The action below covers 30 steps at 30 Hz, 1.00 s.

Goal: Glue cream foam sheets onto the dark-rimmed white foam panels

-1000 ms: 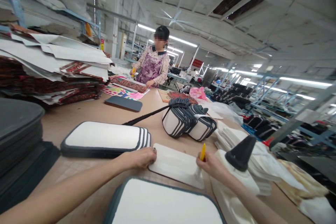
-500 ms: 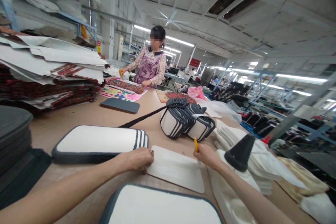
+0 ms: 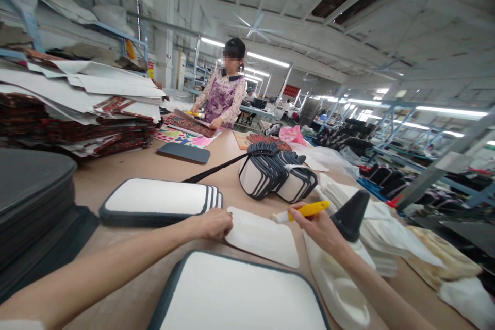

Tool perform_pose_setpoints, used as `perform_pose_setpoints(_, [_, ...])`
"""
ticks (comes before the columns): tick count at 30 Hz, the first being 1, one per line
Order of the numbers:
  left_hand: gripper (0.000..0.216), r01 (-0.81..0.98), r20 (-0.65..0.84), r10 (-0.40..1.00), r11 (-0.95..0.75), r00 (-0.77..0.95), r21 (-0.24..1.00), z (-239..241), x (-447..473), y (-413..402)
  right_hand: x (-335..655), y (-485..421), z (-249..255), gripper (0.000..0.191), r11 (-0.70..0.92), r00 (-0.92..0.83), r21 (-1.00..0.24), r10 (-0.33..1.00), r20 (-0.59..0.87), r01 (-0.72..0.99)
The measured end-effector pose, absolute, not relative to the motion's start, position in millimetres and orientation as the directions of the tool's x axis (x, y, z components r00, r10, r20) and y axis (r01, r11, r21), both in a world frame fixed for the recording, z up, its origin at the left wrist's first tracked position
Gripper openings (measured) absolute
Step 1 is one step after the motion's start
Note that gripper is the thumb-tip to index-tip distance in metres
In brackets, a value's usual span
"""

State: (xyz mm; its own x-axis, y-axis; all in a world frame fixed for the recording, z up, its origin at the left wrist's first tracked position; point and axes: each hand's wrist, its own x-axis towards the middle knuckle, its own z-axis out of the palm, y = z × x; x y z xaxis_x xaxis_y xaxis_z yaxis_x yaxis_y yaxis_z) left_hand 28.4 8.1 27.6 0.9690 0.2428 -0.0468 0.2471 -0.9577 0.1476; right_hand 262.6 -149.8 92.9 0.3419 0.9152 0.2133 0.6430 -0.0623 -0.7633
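A flat, off-white rounded panel [image 3: 265, 237] lies on the tabletop in front of me. My left hand [image 3: 215, 225] is closed at its left edge, pinching it there. In my right hand [image 3: 320, 228] is a yellow-handled brush [image 3: 314, 209], its pale bristles pointing left over the panel's upper right part. Left of the panel is a stack of white pieces with dark edging [image 3: 158, 197]. A larger white piece with a dark border [image 3: 243, 294] lies nearest me. By my right forearm, a dark cone [image 3: 351, 216] stands on a white container [image 3: 340, 294].
Bundled dark-edged pieces [image 3: 263, 172] sit beyond the panel, with a black strap [image 3: 216, 167] running left. Round dark sheets [image 3: 34, 185] and white-and-red sheets [image 3: 85, 93] are piled at left. Across the brown table [image 3: 131, 165], a co-worker [image 3: 224, 93] handles patterned pieces.
The brush has swung from upright to nearly level, pointing left, with my right hand turning. My left hand stays at the panel's edge. The view has shifted slightly. The co-worker's brush hand has moved right.
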Motion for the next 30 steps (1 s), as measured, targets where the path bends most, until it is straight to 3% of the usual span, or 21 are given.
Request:
perform_pose_setpoints(8, [0.014, 0.403, -0.045, 0.418, -0.834, 0.907, 0.376, 23, 41, 17, 248, -176, 92, 0.041, -0.027, 0.410, -0.860, 0.886, 0.215, 0.510])
perform_pose_setpoints(15, [0.009, 0.329, 0.102, 0.502, -0.692, 0.859, 0.642, 33, 47, 20, 216, -210, 116, 0.038, -0.097, 0.485, -0.953, 0.872, 0.057, 0.286])
perform_pose_setpoints(18, [0.013, 0.276, 0.199, 0.578, -0.628, 0.791, 0.728, 45, 54, 18, 187, -220, 120, 0.032, -0.107, 0.442, -0.951, 0.896, 0.034, 0.289])
perform_pose_setpoints(21, [0.014, 0.230, 0.280, 0.653, -0.582, 0.704, 0.780, 65, 54, 13, 162, -221, 119, 0.027, -0.077, 0.388, -0.919, 0.918, 0.086, 0.386])
perform_pose_setpoints(24, [0.030, 0.204, 0.329, 0.704, -0.558, 0.629, 0.805, 85, 44, 2, 146, -214, 118, 0.029, -0.034, 0.386, -0.919, 0.913, 0.132, 0.394])
perform_pose_setpoints(30, [0.024, 0.256, 0.369, 0.777, -0.547, 0.511, 0.797, 84, 14, -34, 121, -201, 118, 0.035, -0.029, 0.175, -0.950, 0.984, 0.027, 0.310])
